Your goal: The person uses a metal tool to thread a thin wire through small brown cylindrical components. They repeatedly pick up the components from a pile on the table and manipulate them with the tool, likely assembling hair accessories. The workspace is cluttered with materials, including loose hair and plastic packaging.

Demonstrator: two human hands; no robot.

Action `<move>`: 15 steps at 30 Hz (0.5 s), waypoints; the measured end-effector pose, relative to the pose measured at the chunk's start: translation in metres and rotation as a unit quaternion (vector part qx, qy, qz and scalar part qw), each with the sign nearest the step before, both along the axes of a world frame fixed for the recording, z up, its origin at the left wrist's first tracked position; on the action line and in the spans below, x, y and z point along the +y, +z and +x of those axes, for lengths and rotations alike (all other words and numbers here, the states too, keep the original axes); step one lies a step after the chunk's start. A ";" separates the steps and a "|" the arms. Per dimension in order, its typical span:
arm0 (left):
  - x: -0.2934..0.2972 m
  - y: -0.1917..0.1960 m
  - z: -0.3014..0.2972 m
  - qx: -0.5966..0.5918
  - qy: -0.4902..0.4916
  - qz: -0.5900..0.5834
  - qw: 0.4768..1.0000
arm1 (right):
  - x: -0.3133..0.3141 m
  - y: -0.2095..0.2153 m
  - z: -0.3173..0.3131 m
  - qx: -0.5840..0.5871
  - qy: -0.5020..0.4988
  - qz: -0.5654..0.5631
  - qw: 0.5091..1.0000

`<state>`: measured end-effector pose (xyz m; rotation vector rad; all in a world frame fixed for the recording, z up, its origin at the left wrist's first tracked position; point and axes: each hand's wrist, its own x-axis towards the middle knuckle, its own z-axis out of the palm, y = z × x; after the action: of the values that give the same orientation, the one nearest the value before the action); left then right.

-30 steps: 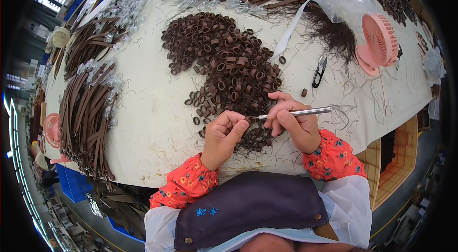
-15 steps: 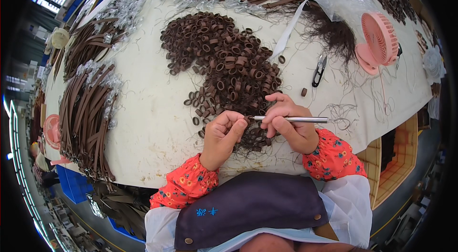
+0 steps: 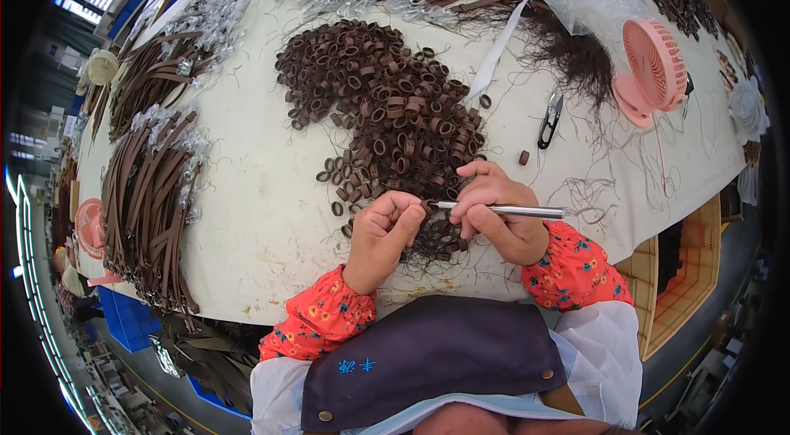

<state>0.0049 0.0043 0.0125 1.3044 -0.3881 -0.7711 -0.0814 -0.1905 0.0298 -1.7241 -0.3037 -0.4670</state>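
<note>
While the pale tabletop (image 3: 255, 213) spreads under the fingers (image 3: 393, 204), a heap of brown rings (image 3: 403, 106) lies just beyond them. Right hand (image 3: 508, 225): fingers closed on a silver pen-shaped tool (image 3: 531, 211), tip toward the left fingertips. Left hand (image 3: 377, 239): fingers pinched tight, small brown piece (image 3: 429, 205) between the tips, mostly hidden.

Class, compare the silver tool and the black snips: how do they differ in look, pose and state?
The silver tool is in the right hand; the black snips lie on the table. The tool is a shiny rod; the snips have a dark body. The tool runs across the picture; the snips point away from the person. Both are long and slim.
</note>
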 end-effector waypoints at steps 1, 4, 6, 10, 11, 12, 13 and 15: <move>0.000 -0.001 0.000 -0.001 -0.001 -0.002 1.000 | 0.000 -0.001 0.000 -0.001 -0.001 -0.006 1.000; 0.000 0.000 -0.001 -0.004 0.001 -0.002 1.000 | -0.001 -0.001 0.001 -0.006 0.003 -0.030 1.000; 0.000 0.000 -0.001 -0.004 0.000 0.001 1.000 | -0.002 0.000 0.001 -0.006 0.004 -0.035 0.999; 0.000 0.001 0.000 0.020 -0.008 0.002 1.000 | -0.002 0.002 0.000 0.001 0.005 -0.028 1.000; 0.000 0.001 0.000 0.030 -0.009 0.001 1.000 | -0.003 0.002 -0.001 0.002 0.006 -0.028 1.000; 0.000 0.001 0.001 0.032 -0.009 0.001 0.999 | -0.003 0.002 -0.001 -0.002 0.004 -0.026 1.000; 0.000 0.000 0.001 0.034 -0.009 0.001 0.999 | -0.003 0.002 0.000 -0.006 0.002 -0.023 1.000; 0.000 -0.001 0.001 0.036 -0.011 0.001 0.999 | -0.002 0.002 0.000 -0.015 0.001 -0.024 1.000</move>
<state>0.0059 0.0046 0.0120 1.2728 -0.3435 -0.8357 -0.0812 -0.1925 0.0316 -1.7646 -0.3409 -0.4877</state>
